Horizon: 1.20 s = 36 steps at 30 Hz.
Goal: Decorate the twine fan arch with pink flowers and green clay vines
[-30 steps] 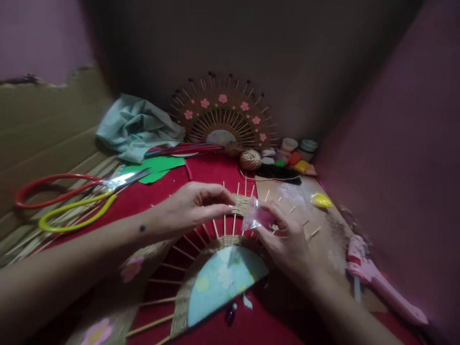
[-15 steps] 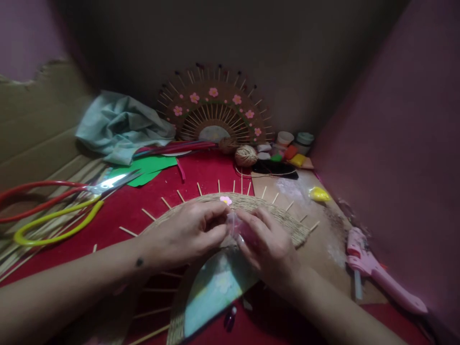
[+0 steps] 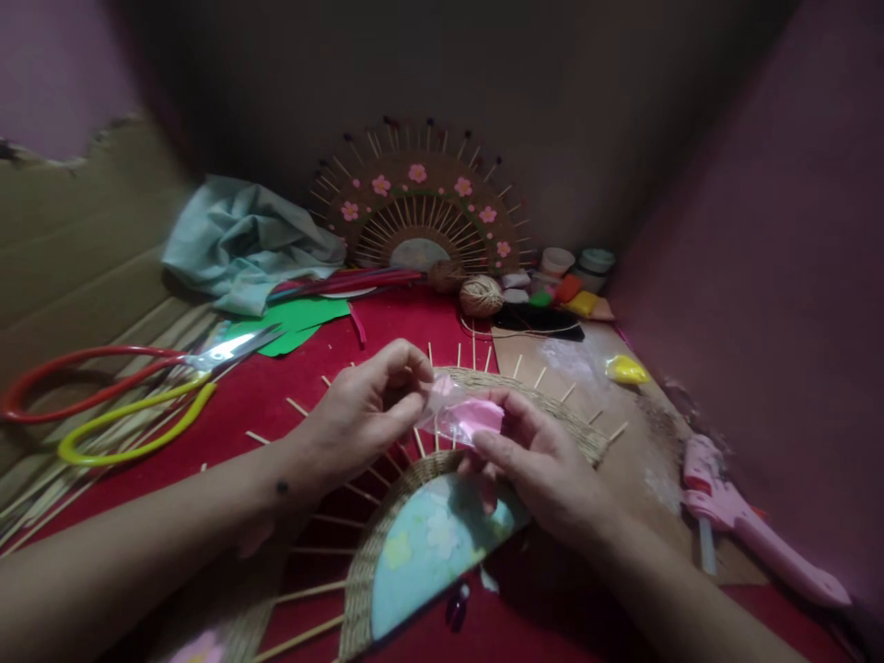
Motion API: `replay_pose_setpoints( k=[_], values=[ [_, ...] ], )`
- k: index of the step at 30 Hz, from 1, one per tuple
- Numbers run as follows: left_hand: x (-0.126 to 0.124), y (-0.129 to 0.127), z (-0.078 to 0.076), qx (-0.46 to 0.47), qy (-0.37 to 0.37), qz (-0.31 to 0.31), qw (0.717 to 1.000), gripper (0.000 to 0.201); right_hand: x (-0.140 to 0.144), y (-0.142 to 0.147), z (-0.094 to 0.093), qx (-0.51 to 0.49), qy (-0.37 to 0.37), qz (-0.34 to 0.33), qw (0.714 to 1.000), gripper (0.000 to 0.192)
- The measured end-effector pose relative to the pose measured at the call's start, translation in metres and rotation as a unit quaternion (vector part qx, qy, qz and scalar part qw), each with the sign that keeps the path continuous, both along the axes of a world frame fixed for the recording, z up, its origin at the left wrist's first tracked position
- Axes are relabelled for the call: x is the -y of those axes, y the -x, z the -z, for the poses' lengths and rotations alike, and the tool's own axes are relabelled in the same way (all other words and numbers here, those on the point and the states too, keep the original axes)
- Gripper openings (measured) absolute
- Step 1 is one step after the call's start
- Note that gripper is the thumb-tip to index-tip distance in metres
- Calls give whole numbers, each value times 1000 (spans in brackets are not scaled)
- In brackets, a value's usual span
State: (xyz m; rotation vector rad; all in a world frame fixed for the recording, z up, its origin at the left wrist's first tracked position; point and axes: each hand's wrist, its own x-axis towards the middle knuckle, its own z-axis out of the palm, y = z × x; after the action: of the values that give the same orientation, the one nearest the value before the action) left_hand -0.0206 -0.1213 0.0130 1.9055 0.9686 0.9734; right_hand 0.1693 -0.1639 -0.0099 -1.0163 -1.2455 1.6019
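Note:
My left hand (image 3: 363,414) and my right hand (image 3: 535,456) meet over a half-round woven fan piece (image 3: 414,511) with wooden sticks fanning out from a pale blue centre. Between them they hold a small clear plastic packet of pink clay (image 3: 464,414). The left fingers pinch its left end, the right fingers grip its right end. The packet hangs just above the fan's woven outer band (image 3: 552,405). A finished fan with pink flowers (image 3: 421,207) stands against the back wall.
Red-handled scissors (image 3: 103,373) and yellow-handled scissors (image 3: 131,428) lie at the left on a red cloth (image 3: 276,396). A pink glue gun (image 3: 746,525) rests at the right. Twine ball (image 3: 482,295), clay pieces (image 3: 580,299), green paper (image 3: 290,322) and a teal cloth (image 3: 241,239) sit behind.
Both hands have lifted slightly and drawn apart, stretching the pink packet between them. The small pink flower on the woven band is now hidden behind the hands.

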Motion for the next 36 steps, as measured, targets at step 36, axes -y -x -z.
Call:
replay_pose_setpoints(
  k=[36],
  values=[
    [-3, 9, -1, -135, -43, 171, 975, 14, 11, 4, 4, -100, 105, -83, 986, 43]
  ],
)
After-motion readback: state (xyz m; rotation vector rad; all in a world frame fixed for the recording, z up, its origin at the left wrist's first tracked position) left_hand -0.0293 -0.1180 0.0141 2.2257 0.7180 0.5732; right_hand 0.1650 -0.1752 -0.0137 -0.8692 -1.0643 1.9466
